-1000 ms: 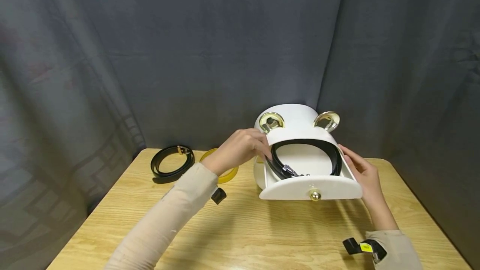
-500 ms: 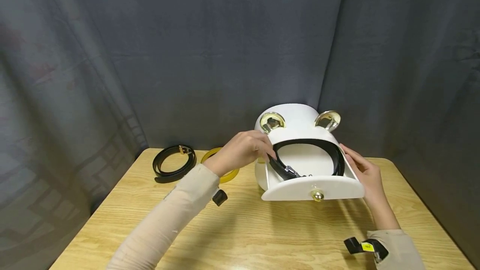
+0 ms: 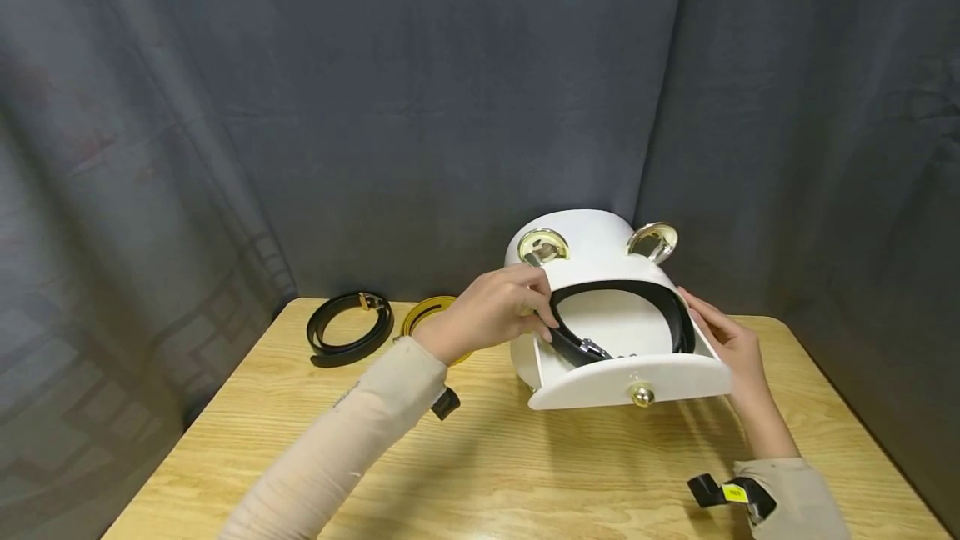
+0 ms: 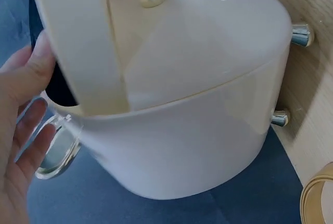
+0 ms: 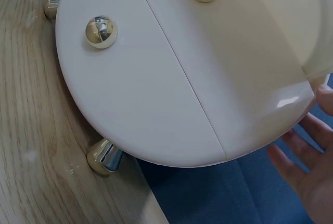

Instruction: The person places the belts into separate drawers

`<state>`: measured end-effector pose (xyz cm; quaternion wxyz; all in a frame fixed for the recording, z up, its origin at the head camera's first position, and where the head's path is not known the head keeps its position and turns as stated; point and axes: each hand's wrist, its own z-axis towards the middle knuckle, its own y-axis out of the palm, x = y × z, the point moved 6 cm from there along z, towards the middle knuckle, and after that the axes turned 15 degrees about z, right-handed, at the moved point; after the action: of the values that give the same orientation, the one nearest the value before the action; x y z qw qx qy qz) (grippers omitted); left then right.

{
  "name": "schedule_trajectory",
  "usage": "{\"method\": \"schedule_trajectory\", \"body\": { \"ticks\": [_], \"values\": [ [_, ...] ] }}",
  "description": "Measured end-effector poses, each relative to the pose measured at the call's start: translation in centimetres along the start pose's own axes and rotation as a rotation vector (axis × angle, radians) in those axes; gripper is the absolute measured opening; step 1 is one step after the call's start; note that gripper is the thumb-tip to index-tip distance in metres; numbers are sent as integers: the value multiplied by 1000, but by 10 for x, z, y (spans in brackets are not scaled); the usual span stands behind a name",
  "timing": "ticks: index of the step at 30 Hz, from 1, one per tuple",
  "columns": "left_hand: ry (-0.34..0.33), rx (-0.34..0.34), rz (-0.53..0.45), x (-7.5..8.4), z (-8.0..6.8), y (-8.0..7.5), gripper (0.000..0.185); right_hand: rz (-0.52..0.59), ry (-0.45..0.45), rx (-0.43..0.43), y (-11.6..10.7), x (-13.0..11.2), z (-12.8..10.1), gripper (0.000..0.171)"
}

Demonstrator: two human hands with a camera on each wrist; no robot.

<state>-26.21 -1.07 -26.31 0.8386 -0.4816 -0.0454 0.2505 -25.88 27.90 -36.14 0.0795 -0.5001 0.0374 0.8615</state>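
The coiled belt (image 3: 568, 348) is smooth, glossy black with a silver buckle (image 3: 595, 348); it sits in the open drawer (image 3: 600, 384) of the white box (image 3: 600, 267), right of centre in the head view. The left hand (image 3: 501, 308) pinches its left side between thumb and fingers. The right hand (image 3: 726, 344) lies against the box's side, fingers loosely extended. Three belts show: this one, a black one (image 3: 348, 354) with a gold buckle (image 3: 364, 301) and a yellow one (image 3: 408, 323), both left of centre. The box has two gold ears (image 3: 543, 247); two knobs (image 5: 101, 32) and two feet (image 5: 104, 157) show in the right wrist view.
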Motion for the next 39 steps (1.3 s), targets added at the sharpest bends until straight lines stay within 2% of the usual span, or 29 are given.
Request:
{"method": "schedule_trajectory", "body": {
  "ticks": [3,8,13,18,21,25,28,30,35,39],
  "values": [
    [14,10,39,1,-1,3,11,11,-4,-4,1,1,0,35],
    [13,11,47,-1,-6,5,14,18,-13,-11,4,2,0,36],
    [6,14,21,-2,-13,4,16,5,-22,-24,9,3,2,36],
    [-19,22,-45,4,-20,1,17,3,-33,-33,11,4,4,36],
    [-52,64,-94,12,-23,-4,16,14,-36,-36,12,4,4,36],
    [-69,178,-109,29,-24,-14,15,33,-38,-41,11,4,4,36],
    [-53,263,-68,45,-24,-19,20,47,-39,-43,11,3,5,36],
    [-39,292,-21,55,-22,-19,24,50,-42,-44,11,2,5,36],
    [18,308,135,74,-17,-14,26,54,-60,-39,10,-1,4,35],
    [32,318,173,78,-16,-12,25,37,-77,-34,11,-3,4,35]
  ]
}}
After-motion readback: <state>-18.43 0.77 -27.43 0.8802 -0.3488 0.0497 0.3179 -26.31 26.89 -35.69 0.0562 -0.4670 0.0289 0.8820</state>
